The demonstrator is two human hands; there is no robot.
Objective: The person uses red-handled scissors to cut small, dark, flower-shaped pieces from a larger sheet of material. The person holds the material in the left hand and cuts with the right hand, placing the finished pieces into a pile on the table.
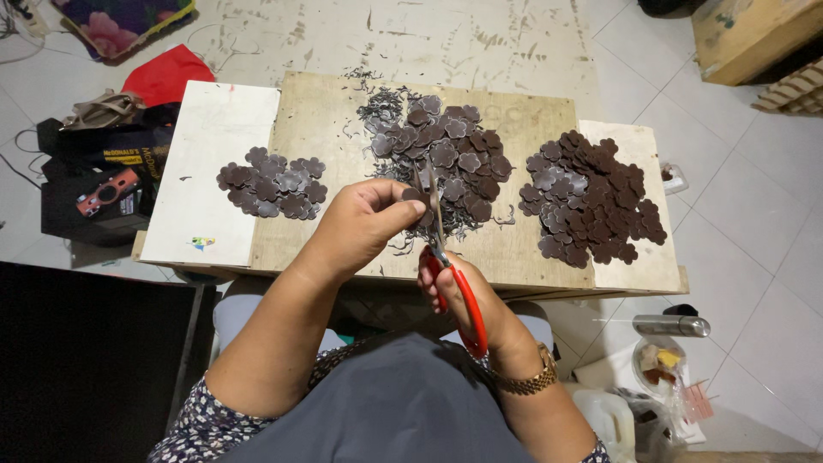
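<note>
— Head view: what is gripped nearest the body?

— Red-handled scissors (453,283) are clasped in the right hand (467,304), blades raised and parted. Just beyond, a dark flower-shaped piece (414,195) is pinched by the left hand (364,225), touching the blades.

— And farther out?

— Three heaps of such pieces are spread on the wooden board (531,249) — left pile (273,184), middle pile (446,154), right pile (591,197).

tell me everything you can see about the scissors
The scissors have red handles and grey metal blades. The right hand grips the handles, over the near edge of the wooden board. The blades point up and away, slightly apart, meeting a small dark brown flower-shaped piece pinched in the left hand.
</note>
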